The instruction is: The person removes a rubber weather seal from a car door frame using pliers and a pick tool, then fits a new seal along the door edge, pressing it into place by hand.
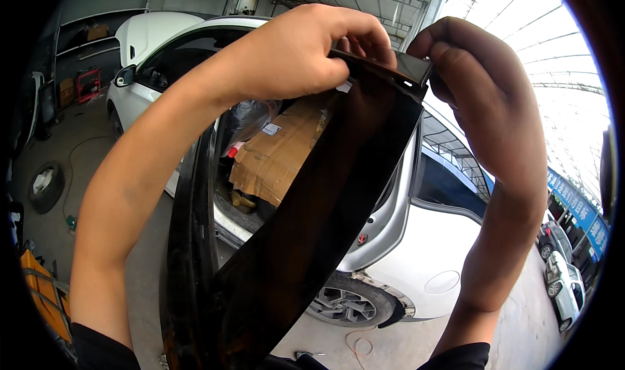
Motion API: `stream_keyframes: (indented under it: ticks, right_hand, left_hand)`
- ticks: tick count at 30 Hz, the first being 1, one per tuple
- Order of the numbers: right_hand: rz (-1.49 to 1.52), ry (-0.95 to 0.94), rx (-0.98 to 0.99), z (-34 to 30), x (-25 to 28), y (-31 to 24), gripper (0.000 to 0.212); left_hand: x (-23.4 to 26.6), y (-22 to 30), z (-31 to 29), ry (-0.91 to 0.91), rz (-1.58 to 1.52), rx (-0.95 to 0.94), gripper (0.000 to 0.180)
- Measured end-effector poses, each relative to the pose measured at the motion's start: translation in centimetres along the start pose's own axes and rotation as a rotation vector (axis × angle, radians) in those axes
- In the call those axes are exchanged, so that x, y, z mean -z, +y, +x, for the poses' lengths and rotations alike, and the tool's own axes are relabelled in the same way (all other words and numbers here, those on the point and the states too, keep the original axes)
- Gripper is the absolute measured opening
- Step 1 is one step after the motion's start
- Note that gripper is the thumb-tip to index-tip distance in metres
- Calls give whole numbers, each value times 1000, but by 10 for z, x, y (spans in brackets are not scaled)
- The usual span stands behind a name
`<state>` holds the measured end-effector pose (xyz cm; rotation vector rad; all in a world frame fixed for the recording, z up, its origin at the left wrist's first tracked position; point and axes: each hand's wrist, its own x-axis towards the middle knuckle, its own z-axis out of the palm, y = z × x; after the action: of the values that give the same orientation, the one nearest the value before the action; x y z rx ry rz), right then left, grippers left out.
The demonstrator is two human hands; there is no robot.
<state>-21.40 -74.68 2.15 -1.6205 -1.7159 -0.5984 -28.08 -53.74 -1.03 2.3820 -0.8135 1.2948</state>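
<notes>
Across the middle of the head view, a long, glossy black panel (pixel 319 201) is seen slanting from the lower left to the upper right, in front of the open doorway of a white car (pixel 416 253). Its narrow top edge is gripped by the left hand (pixel 309 51), with the thumb pressed against the near side and the fingers bent over the edge. At the top right corner, the panel is met by the right hand (pixel 475 70), whose thumb and forefinger are curled close together; whether the corner is pinched between them cannot be told. Near that corner, a small bright slot (pixel 408 83) is shown.

Inside the doorway, a large piece of brown cardboard (pixel 280 155) is seen, with clear plastic wrap (pixel 250 117) beside its upper left edge. Below the car's rear side, a spoked wheel (pixel 351 305) is partly hidden by the panel. Toward the left edge of the grey floor (pixel 148 285), a loose tyre (pixel 56 193) is placed, and nearer the lower left corner an orange case (pixel 47 295) is crossed by dark straps. Outside, beyond the right arm, parked cars (pixel 565 288) are seen below a blue banner (pixel 579 204).
</notes>
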Motion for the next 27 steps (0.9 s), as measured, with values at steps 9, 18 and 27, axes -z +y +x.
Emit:
stream_keyframes:
  ticks: [9,18,27]
  right_hand:
    - [-61,105,26,-4,-8,1,21]
    - [-37,102,-20,-7,-9,-2,19]
    - [-250,-95,34,12,9,-10,20]
  left_hand:
    - [7,15,15,-67,322,-17,27]
    - [22,25,27,-163,322,-99,14]
    - [27,17,27,-262,321,23,38]
